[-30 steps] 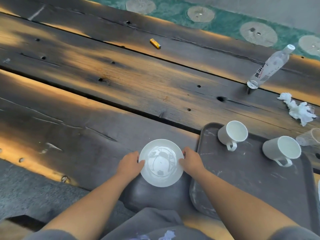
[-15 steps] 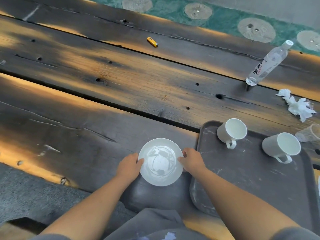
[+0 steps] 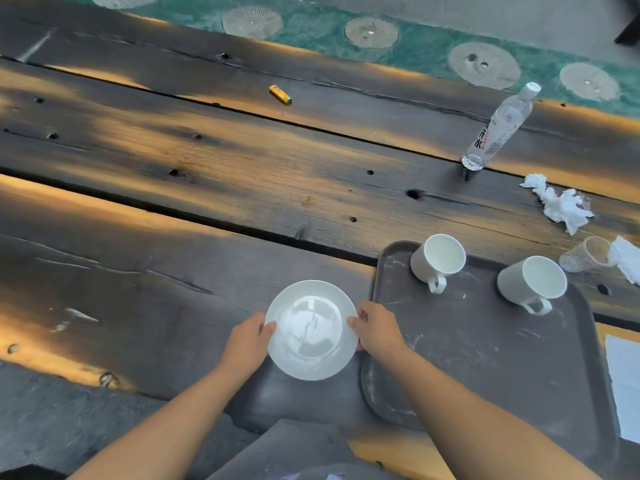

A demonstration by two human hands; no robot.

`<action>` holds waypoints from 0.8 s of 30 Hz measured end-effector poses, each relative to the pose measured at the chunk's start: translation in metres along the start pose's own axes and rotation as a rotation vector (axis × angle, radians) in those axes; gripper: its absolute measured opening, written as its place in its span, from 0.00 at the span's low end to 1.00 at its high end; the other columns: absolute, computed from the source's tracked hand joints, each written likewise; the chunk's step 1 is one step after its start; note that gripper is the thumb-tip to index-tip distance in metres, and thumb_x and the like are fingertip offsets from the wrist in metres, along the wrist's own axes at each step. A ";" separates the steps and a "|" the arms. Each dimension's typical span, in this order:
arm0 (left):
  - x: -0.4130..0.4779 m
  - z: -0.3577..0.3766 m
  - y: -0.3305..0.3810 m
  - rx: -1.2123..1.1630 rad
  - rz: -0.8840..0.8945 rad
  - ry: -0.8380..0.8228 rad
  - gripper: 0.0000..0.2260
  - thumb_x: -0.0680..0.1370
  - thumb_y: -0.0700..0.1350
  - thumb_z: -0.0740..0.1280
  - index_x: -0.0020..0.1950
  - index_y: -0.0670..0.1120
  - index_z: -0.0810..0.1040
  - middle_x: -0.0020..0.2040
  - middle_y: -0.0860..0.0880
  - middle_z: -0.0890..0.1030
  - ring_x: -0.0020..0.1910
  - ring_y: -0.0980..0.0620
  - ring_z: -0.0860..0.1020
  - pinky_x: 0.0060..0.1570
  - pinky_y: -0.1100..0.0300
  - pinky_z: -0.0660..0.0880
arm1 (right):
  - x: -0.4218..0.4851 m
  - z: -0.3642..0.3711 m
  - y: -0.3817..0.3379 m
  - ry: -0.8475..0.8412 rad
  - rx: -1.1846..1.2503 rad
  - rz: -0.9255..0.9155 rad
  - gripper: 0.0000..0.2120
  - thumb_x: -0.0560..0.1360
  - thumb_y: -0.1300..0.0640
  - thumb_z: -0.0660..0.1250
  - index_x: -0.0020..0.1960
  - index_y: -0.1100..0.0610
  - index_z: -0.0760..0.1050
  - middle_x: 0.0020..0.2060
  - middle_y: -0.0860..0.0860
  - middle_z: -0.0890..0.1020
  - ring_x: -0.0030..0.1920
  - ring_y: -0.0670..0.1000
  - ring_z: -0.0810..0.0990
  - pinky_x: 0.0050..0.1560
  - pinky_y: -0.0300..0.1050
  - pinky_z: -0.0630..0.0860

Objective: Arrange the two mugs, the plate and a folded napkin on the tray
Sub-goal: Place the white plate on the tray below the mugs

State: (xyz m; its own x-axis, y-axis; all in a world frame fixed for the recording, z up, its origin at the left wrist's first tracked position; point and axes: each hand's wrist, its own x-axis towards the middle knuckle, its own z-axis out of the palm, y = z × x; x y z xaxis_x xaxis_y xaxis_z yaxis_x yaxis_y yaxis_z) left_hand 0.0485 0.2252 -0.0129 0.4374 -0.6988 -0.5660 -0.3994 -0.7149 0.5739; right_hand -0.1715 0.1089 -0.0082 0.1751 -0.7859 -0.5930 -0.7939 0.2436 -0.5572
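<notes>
Napkin (image 3: 623, 386) cut off at right edge; plate (image 3: 311, 330) underside hidden

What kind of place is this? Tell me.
Probably an informal seating spot at a rough plank table, perhaps outdoors: weathered boards, a water bottle, crumpled tissues and a yellow lighter.

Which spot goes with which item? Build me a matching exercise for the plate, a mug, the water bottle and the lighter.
Things:
1. plate
2. left mug
3. water bottle
4. yellow lighter

Places:
A. far plank, alone near the middle
B. held at its rim by the left hand and the right hand
C. standing at the table's far right
D. far left corner of the tray

Pairs: 1-B, 2-D, 3-C, 4-A
</notes>
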 end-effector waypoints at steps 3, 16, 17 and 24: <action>-0.005 0.013 0.009 -0.056 0.010 -0.024 0.15 0.83 0.47 0.62 0.44 0.36 0.72 0.35 0.44 0.77 0.33 0.47 0.73 0.36 0.48 0.77 | -0.011 -0.016 0.009 -0.001 0.050 0.029 0.06 0.80 0.60 0.65 0.45 0.62 0.74 0.44 0.56 0.80 0.47 0.61 0.84 0.46 0.59 0.85; -0.036 0.078 0.077 -0.009 0.109 -0.178 0.15 0.84 0.46 0.62 0.48 0.33 0.73 0.36 0.43 0.78 0.29 0.51 0.73 0.26 0.66 0.71 | -0.052 -0.076 0.094 0.124 0.173 0.164 0.07 0.80 0.61 0.65 0.44 0.61 0.71 0.39 0.55 0.77 0.46 0.63 0.85 0.44 0.59 0.85; -0.038 0.084 0.083 0.005 0.118 -0.188 0.15 0.84 0.46 0.62 0.48 0.33 0.73 0.36 0.43 0.78 0.29 0.51 0.73 0.25 0.67 0.70 | -0.054 -0.081 0.101 0.132 0.172 0.175 0.08 0.80 0.60 0.65 0.43 0.61 0.71 0.39 0.54 0.78 0.46 0.63 0.85 0.43 0.59 0.85; -0.045 0.117 0.110 0.096 0.174 -0.224 0.15 0.84 0.46 0.62 0.46 0.35 0.73 0.34 0.41 0.81 0.27 0.48 0.76 0.34 0.56 0.75 | -0.063 -0.101 0.143 0.190 0.146 0.245 0.12 0.79 0.60 0.64 0.38 0.57 0.66 0.35 0.52 0.76 0.36 0.57 0.84 0.41 0.60 0.85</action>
State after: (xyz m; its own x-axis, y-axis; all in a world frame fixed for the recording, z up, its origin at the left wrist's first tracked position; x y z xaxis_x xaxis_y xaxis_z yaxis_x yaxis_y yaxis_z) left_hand -0.1096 0.1751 0.0061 0.1714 -0.7914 -0.5868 -0.5314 -0.5759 0.6213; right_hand -0.3547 0.1358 0.0083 -0.1330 -0.7822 -0.6086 -0.7047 0.5064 -0.4970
